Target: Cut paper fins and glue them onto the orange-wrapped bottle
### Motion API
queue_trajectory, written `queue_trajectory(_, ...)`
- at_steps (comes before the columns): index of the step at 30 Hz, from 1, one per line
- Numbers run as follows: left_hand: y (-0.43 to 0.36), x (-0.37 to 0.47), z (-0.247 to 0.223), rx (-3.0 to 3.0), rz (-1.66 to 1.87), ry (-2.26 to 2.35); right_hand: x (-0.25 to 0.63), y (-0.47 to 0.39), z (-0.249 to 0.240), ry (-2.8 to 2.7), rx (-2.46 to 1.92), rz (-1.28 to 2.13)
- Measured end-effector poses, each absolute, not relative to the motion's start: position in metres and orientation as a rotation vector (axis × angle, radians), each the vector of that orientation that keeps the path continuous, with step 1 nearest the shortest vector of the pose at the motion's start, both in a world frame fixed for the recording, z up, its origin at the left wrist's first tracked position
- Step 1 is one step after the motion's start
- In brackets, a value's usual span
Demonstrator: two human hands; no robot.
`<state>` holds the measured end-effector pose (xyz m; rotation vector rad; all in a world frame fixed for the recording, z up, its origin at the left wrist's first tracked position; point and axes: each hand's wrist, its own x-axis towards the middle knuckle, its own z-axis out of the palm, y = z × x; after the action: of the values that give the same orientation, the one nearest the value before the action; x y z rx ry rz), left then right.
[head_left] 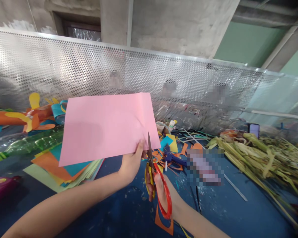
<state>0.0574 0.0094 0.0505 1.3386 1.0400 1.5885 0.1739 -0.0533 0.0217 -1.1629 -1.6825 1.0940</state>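
Observation:
A sheet of pink paper point(101, 129) is held up in front of me by my left hand point(131, 165). The thumb lies on its near face by the lower right edge, and the other fingers are mostly hidden behind it. My right hand point(161, 188) grips scissors point(167, 205) with one red and one yellow handle, thumb through the red loop. Their blades point upward at the sheet's lower right part, one blade in front of the paper. Whether the blades have cut in, I cannot tell.
Stacked coloured paper point(49, 165) and a green plastic bottle point(32, 143) lie left, near a magenta tool point(2, 190). Behind the scissors are a blue glue gun point(173, 158) and paper scraps point(185, 148). Dried husks point(258, 158) cover the right. A perforated metal panel point(89, 66) stands behind.

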Motion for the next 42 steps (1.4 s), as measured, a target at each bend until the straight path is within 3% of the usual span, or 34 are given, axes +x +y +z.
queue_trajectory(42,0.011,0.058,0.048,1.292,1.548,1.063,0.16,-0.055,0.017,-1.382,-1.337,1.242)
